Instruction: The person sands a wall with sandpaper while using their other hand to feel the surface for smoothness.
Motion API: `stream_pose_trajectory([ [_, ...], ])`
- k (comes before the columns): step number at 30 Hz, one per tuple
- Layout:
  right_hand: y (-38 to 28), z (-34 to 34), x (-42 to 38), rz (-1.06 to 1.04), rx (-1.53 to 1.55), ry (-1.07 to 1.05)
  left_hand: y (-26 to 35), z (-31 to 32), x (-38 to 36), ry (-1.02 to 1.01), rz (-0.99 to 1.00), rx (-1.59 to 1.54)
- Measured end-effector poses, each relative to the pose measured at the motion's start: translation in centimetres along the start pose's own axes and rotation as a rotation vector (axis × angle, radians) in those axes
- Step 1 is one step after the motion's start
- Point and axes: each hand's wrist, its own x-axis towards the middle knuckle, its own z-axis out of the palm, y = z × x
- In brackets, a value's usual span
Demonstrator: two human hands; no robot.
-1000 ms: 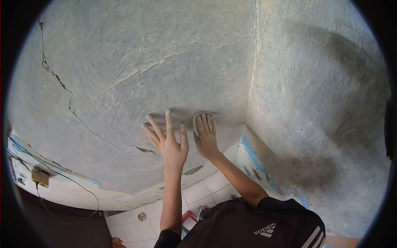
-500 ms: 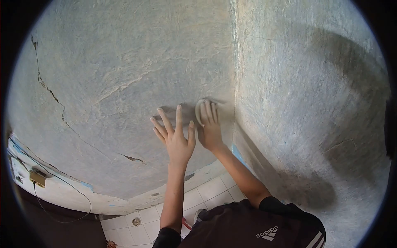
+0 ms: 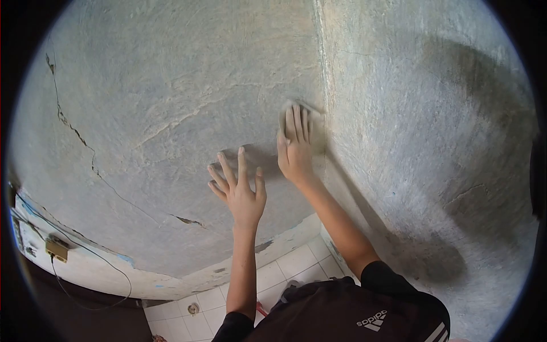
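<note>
My left hand (image 3: 242,196) rests against the rough grey wall (image 3: 188,85) with its fingers spread and nothing in it. To its right and higher up, near the corner, my right hand (image 3: 296,139) lies over a pale pad (image 3: 291,105), pressing it against the same wall. Most of the pad is hidden under the fingers, and what it is made of cannot be made out.
A second rough wall (image 3: 387,125) meets the first on the right. Cracks run down the left side. A yellowish socket box (image 3: 56,248) with cables is at lower left. White floor tiles (image 3: 296,261) and a round drain (image 3: 194,308) lie below.
My right hand has moved up the wall with the pad, its fingers now higher beside the corner. My left hand has stayed nearly in place. The view has shifted slightly.
</note>
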Motion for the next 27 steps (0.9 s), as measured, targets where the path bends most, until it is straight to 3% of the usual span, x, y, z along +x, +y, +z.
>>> stream_pose_trajectory([
  [3,-1.1,0.3,1.5,-0.002,-0.089,-0.041,-0.5,-0.3,0.3,0.035,-0.02,-0.005],
  [7,-1.4,2.2,-5.9,-0.03,-0.097,-0.281,-1.7,-0.4,0.4,0.083,-0.025,0.032],
  [9,-1.3,2.0,-4.5,-0.017,-0.038,-0.28,-2.9,-0.6,0.1,0.113,-0.024,0.035],
  [12,-2.7,1.2,2.2,0.011,0.055,-0.053,-6.0,0.3,-1.3,0.124,-0.063,0.148],
  [15,-4.5,1.6,4.8,0.013,0.057,-0.036,-7.4,0.3,-2.3,0.117,-0.088,0.162],
  [17,-5.3,2.4,2.4,-0.087,0.008,-0.078,-7.6,0.2,-2.8,0.163,-0.118,0.111],
  [19,-5.3,4.3,-2.2,-0.12,-0.09,-0.303,-8.2,0.0,-3.3,0.146,-0.119,0.082],
  [20,-4.9,5.0,-4.0,-0.191,-0.098,-0.266,-8.4,-0.1,-3.5,0.148,-0.125,0.076],
  [25,-8.9,2.5,6.3,-0.177,-0.057,-0.141,-10.2,-2.4,-3.8,0.087,-0.127,0.139],
  [27,-10.1,3.3,6.2,-0.15,-0.033,-0.115,-10.3,-3.4,-3.5,0.063,-0.135,0.12],
])
